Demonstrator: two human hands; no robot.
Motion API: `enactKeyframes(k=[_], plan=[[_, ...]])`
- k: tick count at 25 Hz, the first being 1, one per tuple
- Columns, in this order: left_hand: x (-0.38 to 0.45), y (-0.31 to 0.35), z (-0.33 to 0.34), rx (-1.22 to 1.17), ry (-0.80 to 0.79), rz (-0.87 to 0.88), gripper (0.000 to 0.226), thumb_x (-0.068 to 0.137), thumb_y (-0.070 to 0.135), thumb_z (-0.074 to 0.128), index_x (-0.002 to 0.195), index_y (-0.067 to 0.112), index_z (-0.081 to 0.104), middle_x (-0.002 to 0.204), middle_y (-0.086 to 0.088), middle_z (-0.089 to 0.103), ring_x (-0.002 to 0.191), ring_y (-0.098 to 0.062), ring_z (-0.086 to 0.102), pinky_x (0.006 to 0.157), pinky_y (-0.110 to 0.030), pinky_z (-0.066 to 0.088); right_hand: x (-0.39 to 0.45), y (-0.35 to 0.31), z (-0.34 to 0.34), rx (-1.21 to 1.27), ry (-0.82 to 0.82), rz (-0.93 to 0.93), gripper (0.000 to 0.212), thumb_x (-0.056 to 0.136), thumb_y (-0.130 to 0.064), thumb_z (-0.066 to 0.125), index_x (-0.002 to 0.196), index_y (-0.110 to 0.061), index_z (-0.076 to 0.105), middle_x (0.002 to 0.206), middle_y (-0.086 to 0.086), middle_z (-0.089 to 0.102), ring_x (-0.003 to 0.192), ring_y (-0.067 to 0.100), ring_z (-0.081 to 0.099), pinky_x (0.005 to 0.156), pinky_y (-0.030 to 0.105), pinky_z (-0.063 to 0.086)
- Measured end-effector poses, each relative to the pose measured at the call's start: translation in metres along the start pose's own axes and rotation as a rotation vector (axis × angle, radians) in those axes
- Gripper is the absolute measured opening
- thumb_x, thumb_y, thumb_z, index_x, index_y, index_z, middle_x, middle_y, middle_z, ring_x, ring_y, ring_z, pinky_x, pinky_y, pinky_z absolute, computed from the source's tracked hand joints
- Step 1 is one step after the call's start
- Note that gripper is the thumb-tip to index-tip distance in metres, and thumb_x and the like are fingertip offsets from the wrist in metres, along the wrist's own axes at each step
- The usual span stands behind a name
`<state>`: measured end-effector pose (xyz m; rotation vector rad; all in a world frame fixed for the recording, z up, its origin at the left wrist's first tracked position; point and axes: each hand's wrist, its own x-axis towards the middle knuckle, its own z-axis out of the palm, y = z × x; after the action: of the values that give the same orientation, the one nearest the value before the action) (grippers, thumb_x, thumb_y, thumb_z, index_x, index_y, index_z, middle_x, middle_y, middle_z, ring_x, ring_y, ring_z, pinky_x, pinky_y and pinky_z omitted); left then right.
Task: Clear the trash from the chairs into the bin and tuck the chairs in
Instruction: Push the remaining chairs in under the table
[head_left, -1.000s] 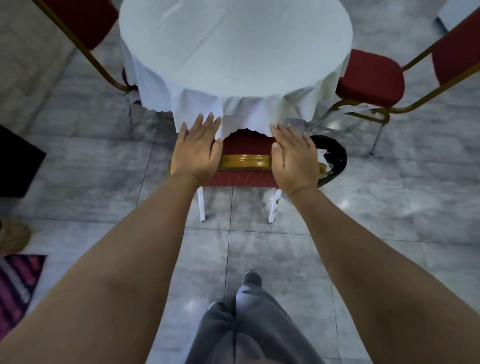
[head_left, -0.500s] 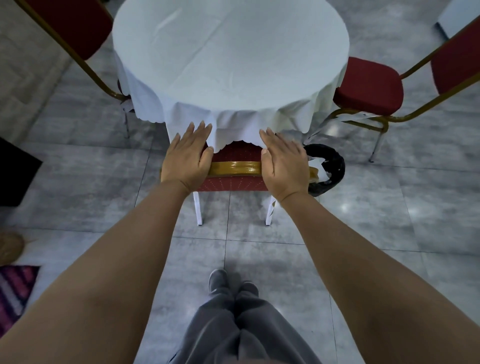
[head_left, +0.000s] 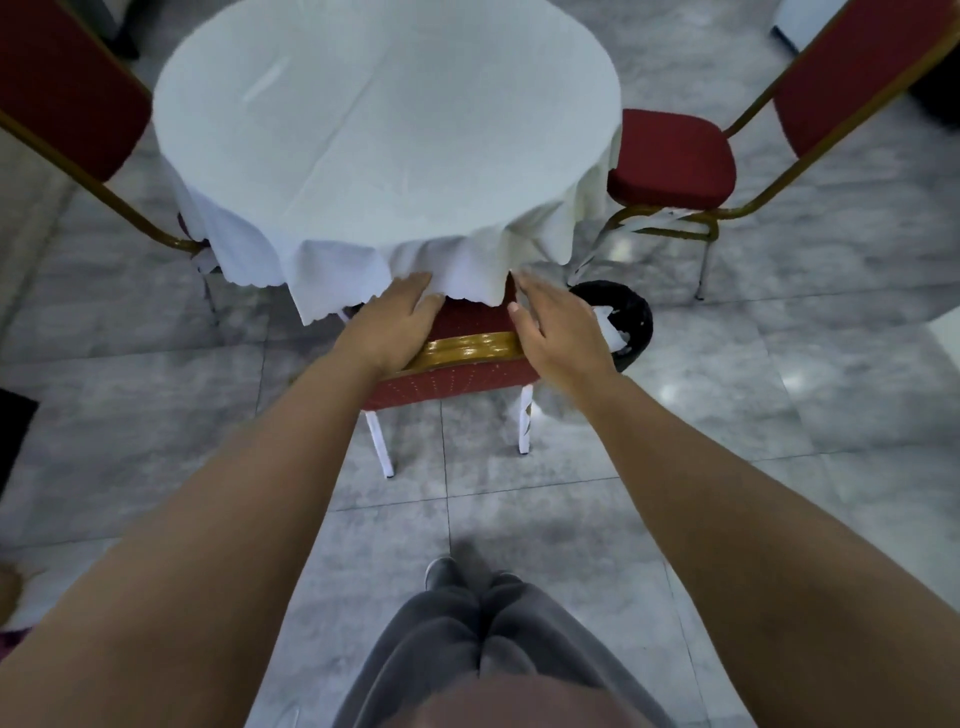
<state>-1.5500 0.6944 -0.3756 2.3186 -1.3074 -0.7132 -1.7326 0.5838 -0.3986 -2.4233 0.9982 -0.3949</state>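
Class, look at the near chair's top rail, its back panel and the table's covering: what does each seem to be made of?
Top rail: gold-painted metal, probably; it is glossy with bright highlights.
Back panel: red woven upholstery, apparently; matt, with a fine dotted pattern.
Tablecloth: white fabric; it shows creases, hangs in soft folds and has a scalloped hem.

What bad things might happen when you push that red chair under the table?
The white tablecloth hangs over the near red chair with the gold back rail, right at the left hand and right hand, so fingertips could snag the cloth and drag it. The small black bin holding white trash stands close beside the chair's right side; a crooked push might knock it.
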Motion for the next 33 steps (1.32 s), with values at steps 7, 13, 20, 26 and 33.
enactKeyframes(k=[7, 13, 20, 26, 33], plan=[[0.037, 0.1, 0.031, 0.216, -0.123, 0.198, 0.053, 0.104, 0.043, 0.024, 0.148, 0.015, 0.035, 0.153, -0.014, 0.037, 0.139, -0.032, 0.035, 0.109, -0.042, 0.029, -0.042, 0.07, -0.038, -0.127, 0.018, 0.316, 0.048, 0.103, -0.037, 0.04, 0.143, -0.011, 0.044, 0.146, 0.011, 0.05, 0.131, 0.03, 0.049, 0.107, 0.044, 0.039], [0.072, 0.168, 0.118, 0.472, -0.381, 0.308, 0.063, 0.103, 0.049, 0.022, 0.154, 0.014, 0.021, 0.162, -0.012, 0.016, 0.149, -0.029, 0.013, 0.119, -0.045, 0.017, -0.095, 0.159, -0.068, -0.115, 0.0, 0.603, 0.062, 0.102, -0.048, 0.035, 0.155, -0.015, 0.027, 0.161, 0.007, 0.028, 0.147, 0.024, 0.03, 0.119, 0.041, 0.024], [0.135, 0.264, 0.208, 0.566, -0.484, 0.388, 0.067, 0.102, 0.052, 0.023, 0.155, 0.013, 0.014, 0.164, -0.009, 0.009, 0.151, -0.025, 0.005, 0.122, -0.043, 0.011, -0.108, 0.285, -0.126, -0.086, -0.008, 0.759, 0.065, 0.103, -0.048, 0.033, 0.157, -0.016, 0.019, 0.164, 0.005, 0.018, 0.15, 0.021, 0.022, 0.12, 0.039, 0.019], [0.185, 0.388, 0.264, 0.447, -0.443, 0.422, 0.066, 0.103, 0.049, 0.027, 0.155, 0.01, 0.016, 0.162, -0.012, 0.016, 0.149, -0.029, 0.015, 0.12, -0.042, 0.019, -0.089, 0.388, -0.207, -0.102, 0.036, 0.788, 0.066, 0.102, -0.047, 0.038, 0.156, -0.014, 0.022, 0.163, 0.007, 0.024, 0.148, 0.024, 0.027, 0.117, 0.038, 0.023], [0.287, 0.5, 0.312, 0.31, -0.365, 0.366, 0.063, 0.102, 0.047, 0.031, 0.153, 0.011, 0.024, 0.158, -0.013, 0.028, 0.144, -0.031, 0.027, 0.117, -0.042, 0.026, -0.033, 0.495, -0.29, -0.132, 0.072, 0.767, 0.064, 0.101, -0.044, 0.042, 0.155, -0.014, 0.024, 0.162, 0.006, 0.025, 0.148, 0.023, 0.026, 0.117, 0.037, 0.022]])
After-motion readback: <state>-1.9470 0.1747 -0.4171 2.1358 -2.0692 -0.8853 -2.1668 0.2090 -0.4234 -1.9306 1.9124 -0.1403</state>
